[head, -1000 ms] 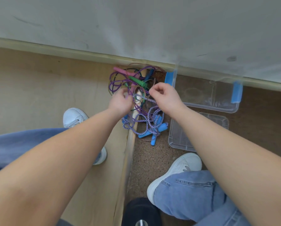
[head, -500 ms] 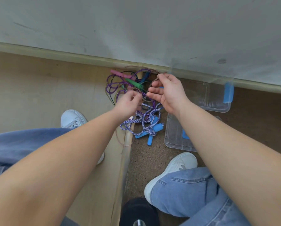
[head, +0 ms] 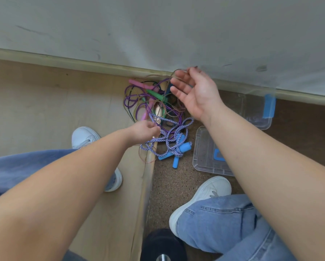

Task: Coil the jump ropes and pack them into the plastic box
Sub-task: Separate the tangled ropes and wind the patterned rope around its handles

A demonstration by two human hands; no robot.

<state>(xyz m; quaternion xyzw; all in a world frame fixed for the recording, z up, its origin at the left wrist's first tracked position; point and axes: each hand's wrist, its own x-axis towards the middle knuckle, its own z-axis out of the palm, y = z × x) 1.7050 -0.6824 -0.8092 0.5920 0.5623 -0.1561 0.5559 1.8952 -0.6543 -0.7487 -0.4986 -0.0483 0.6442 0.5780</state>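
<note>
Thin rope looks strung between both grips, pile in the middle

Low in the frame, the left grip (head: 145,131) is curled, seemingly pinched on the thin brown rope (head: 143,160). Just right of it the striped rope (head: 169,140) is left knotted on the floor. Higher up, the tangle (head: 150,100) is heaped by the wall. Over its right side the right grip (head: 197,93) is held spread, palm up, with a strand draped over the fingertips. The plastic box (head: 257,112) is found further right, so it's probably reached easier from that grip.
</note>
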